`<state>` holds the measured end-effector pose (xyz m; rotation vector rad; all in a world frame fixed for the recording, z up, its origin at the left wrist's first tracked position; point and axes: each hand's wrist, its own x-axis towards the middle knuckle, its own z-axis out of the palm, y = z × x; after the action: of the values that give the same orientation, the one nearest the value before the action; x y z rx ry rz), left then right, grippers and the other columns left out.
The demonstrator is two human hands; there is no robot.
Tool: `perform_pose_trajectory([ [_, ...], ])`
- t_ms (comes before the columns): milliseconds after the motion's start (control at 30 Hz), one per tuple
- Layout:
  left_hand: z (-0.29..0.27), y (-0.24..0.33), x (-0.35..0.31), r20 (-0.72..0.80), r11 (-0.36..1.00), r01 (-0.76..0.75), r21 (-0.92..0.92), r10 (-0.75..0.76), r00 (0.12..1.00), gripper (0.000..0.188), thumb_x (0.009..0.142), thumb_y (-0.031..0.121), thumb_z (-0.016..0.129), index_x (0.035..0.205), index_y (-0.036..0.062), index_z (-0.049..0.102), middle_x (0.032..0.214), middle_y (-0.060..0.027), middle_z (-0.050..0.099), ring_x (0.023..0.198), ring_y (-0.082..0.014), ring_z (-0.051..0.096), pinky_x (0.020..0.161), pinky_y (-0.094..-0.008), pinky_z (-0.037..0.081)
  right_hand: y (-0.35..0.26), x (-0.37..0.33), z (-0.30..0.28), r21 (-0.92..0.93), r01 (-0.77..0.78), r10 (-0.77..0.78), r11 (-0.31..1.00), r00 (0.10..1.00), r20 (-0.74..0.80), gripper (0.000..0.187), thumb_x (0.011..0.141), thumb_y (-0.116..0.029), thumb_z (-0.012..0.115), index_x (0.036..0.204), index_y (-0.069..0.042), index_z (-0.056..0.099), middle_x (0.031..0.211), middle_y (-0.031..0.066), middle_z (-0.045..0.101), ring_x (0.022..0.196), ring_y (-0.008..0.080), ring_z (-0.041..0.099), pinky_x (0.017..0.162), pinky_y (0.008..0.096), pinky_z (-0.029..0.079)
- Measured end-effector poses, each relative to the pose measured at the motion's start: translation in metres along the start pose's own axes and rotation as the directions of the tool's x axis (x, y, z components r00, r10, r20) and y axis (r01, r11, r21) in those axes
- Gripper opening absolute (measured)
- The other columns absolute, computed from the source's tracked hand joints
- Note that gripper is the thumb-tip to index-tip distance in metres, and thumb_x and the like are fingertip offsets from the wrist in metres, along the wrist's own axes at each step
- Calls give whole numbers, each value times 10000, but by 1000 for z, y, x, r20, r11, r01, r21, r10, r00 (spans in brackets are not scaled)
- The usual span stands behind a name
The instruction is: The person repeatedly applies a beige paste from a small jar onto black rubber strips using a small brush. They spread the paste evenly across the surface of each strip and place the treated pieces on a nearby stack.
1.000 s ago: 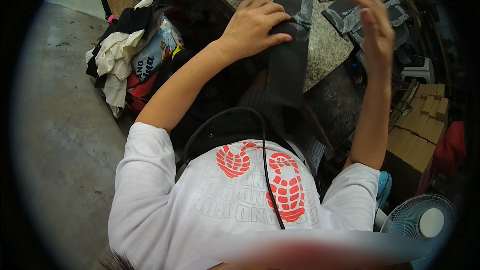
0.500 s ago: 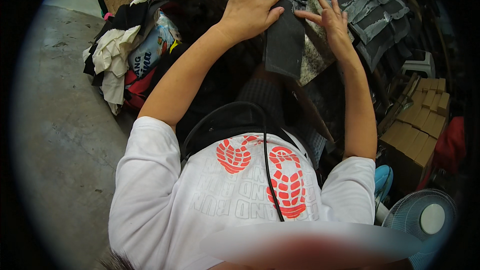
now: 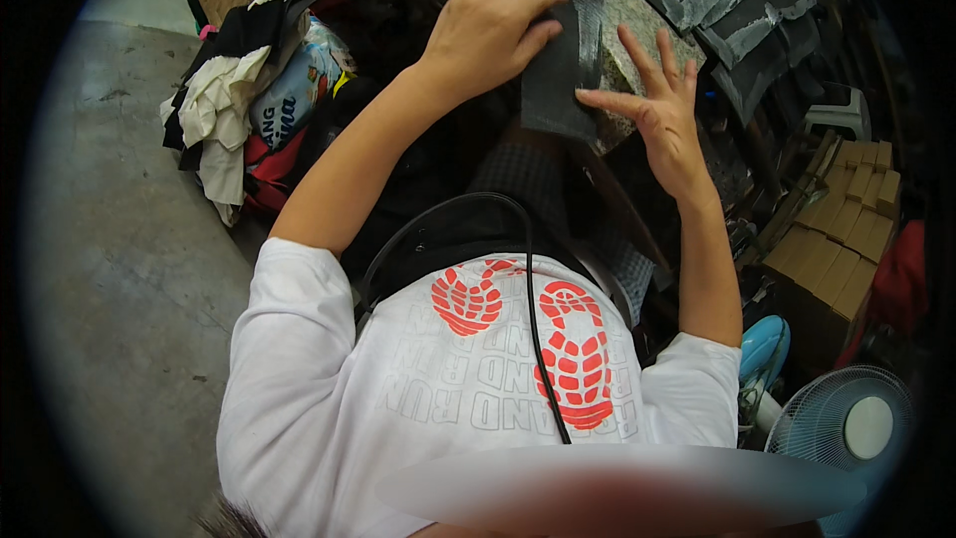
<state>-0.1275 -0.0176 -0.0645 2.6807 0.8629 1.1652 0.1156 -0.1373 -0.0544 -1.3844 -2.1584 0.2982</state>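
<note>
Seated at my stone bench (image 3: 637,15), I press a dark grey fabric strip (image 3: 563,70) flat where it hangs over the near edge. My left hand (image 3: 488,25) lies on top of the strip, fingers (image 3: 533,2) curled down onto its upper part and pinning it to the bench rather than gripping it. My right hand (image 3: 662,115) is spread wide open and holds nothing, its fingertips just touching the strip's right edge. More cut grey pieces (image 3: 742,5) lie overlapping further back on the bench, to the right. A heap of rags and bags (image 3: 244,100) sits on the concrete floor to my left; stacked cardboard boxes (image 3: 841,239) and a small fan (image 3: 846,428) stand to my right. To do this well, I judge the left hand should keep the top anchored while the open right palm smooths outward along the strip, so the fabric lies square and unwrinkled without sliding off the edge.
</note>
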Motion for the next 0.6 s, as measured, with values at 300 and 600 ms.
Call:
perform_pose_trajectory([
  [300,17,0,3,67,996,-38,83,32,997,363,945,424,669,1194,164,718,1283,7,658,1290,-219,558,1139,-515,383,26,15,-1,-32,57,-59,998,997,-49,642,1062,-632,220,1126,-372,803,1632,14,405,1567,342,169,1215,636,-69],
  [600,11,36,17,75,989,38,144,-49,996,349,833,355,763,1064,107,680,1093,-68,618,1112,-276,568,1037,-526,372,-9,-26,-14,267,-158,196,951,973,-120,795,1060,-641,111,1251,-223,760,1642,89,379,1575,342,146,1233,560,-94],
])
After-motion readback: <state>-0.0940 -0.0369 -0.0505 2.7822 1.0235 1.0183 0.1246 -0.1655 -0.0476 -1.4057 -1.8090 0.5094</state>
